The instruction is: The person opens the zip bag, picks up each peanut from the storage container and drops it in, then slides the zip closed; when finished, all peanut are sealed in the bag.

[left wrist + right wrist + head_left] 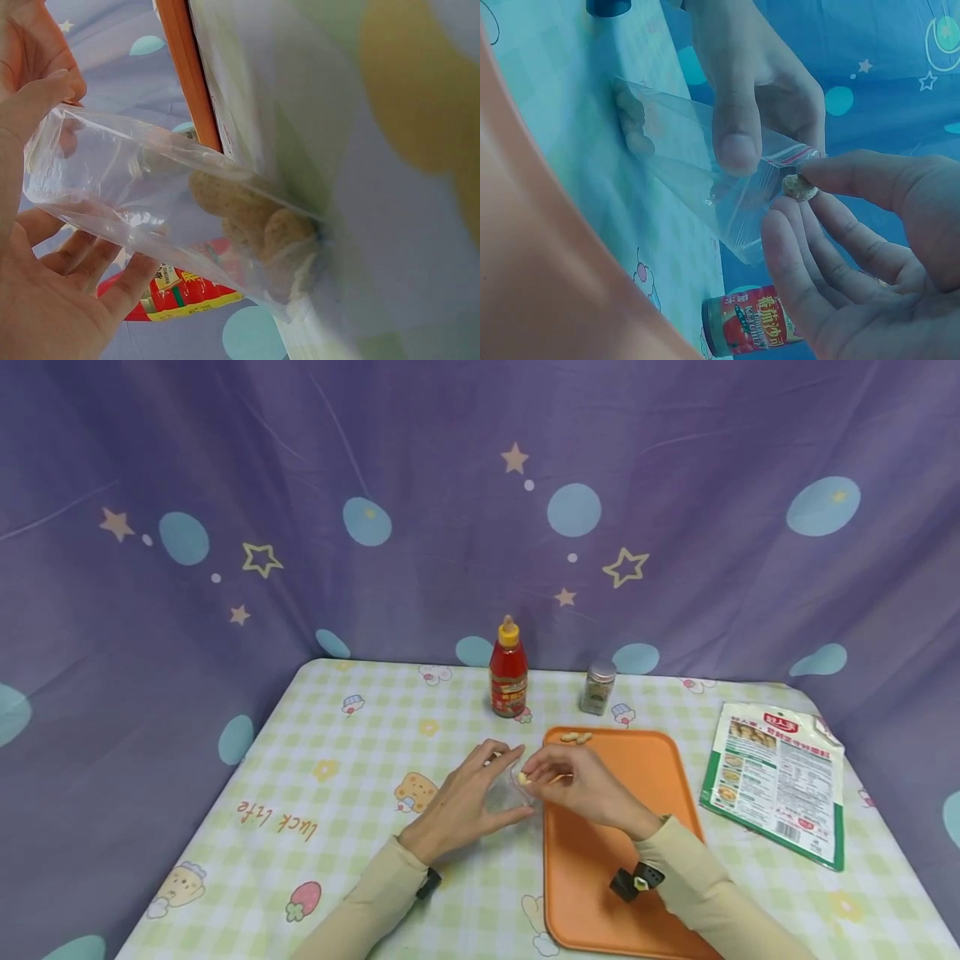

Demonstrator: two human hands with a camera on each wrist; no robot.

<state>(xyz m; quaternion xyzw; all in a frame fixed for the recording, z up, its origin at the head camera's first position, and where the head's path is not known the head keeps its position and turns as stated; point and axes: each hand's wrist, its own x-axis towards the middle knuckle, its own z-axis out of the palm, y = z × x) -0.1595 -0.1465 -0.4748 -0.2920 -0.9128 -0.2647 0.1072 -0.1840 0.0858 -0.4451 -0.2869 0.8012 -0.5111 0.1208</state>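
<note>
Between the two hands, a clear zip-lock bag (127, 161) stands on the table beside the tray. My left hand (467, 793) holds its mouth apart, thumb on one side and fingers on the other. Several peanuts (259, 225) in their shells lie at the bottom of the bag. At the bag's mouth, my right hand (581, 783) pinches one more peanut (800, 187) between thumb and fingers. Two or so peanuts (576, 737) rest at the far left corner of the orange tray (592, 893), which lies under my right forearm.
Behind the hands stands a red ketchup bottle (508, 681) with a yellow cap. A small spice jar (598, 688) is to its right. Right of the tray lies a flat green-and-white food packet (780, 781). A purple curtain (450, 460) hangs behind the checked tablecloth (360, 827).
</note>
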